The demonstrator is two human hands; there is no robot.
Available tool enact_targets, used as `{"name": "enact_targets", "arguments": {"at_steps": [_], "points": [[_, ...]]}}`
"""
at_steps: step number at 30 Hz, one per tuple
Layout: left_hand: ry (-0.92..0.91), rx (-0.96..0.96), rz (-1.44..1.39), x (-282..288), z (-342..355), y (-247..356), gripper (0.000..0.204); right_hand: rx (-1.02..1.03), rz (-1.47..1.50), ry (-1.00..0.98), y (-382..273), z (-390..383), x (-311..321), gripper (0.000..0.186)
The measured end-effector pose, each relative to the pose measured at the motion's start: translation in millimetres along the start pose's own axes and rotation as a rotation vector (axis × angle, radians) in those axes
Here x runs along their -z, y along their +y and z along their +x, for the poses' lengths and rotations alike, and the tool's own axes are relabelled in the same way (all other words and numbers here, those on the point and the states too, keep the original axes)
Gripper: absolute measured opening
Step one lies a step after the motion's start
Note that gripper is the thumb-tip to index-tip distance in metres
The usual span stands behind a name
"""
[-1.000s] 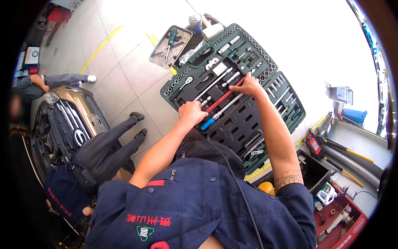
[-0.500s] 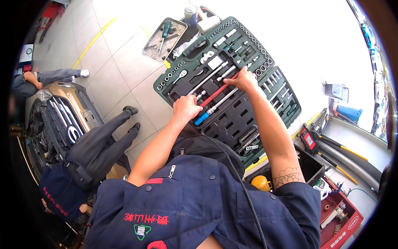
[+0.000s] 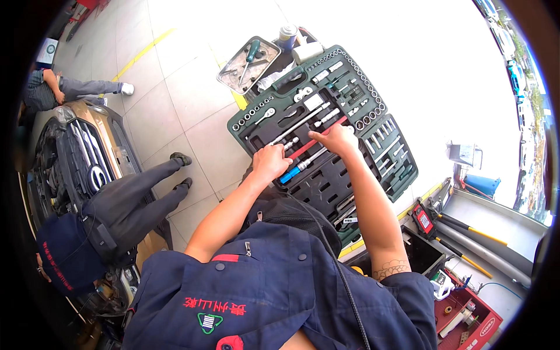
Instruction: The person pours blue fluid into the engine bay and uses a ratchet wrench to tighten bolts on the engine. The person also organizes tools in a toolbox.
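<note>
A long red bar (image 3: 308,149) spans my two hands over a black molded tool case. My left hand (image 3: 271,162) is closed at its near left end. Farther up the bar, my right hand (image 3: 338,140) has its fingers curled around it, thumb along the near side; some fingertips are hidden. Just beside the bar lies a torque wrench with a blue handle (image 3: 293,174); its shaft runs under my right hand. On the other side are a long silver extension bar (image 3: 300,123) and several smaller steel pieces in black slots.
Around it lies an open green socket set (image 3: 391,131) with sockets and ratchets. A metal tray (image 3: 228,81) with a screwdriver (image 3: 249,60) and a spray can (image 3: 287,36) stand beyond. A co-worker (image 3: 76,251) stands by a car front (image 3: 87,157) at left. A red tool box (image 3: 475,326) is at lower right.
The whole scene has shifted slightly in view. My right hand has come nearer to me and closer to my left hand along the red bar; both hands are still on it.
</note>
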State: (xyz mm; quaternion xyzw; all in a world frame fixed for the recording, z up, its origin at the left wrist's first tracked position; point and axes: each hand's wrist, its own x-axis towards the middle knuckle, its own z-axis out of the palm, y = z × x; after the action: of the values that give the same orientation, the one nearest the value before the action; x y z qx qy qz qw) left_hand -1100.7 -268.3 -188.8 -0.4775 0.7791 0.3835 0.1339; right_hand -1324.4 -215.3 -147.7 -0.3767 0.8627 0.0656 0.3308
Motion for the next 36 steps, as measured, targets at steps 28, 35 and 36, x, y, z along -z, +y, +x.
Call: {"name": "enact_targets", "arguments": {"at_steps": [28, 35, 36], "points": [[0.093, -0.236, 0.134, -15.1, -14.6, -38.0, 0.038, -0.114, 0.566, -0.31, 9.0, 6.0, -40.6, 0.055], [0.017, -0.115, 0.08, -6.9, -11.4, -32.7, 0.037, -0.132, 0.541, -0.344, 8.7, 9.9, -39.0, 0.058], [0.011, -0.109, 0.08, -6.5, -10.4, -31.2, 0.037, -0.129, 0.523, -0.351, 6.7, 10.2, -36.8, 0.058]]}}
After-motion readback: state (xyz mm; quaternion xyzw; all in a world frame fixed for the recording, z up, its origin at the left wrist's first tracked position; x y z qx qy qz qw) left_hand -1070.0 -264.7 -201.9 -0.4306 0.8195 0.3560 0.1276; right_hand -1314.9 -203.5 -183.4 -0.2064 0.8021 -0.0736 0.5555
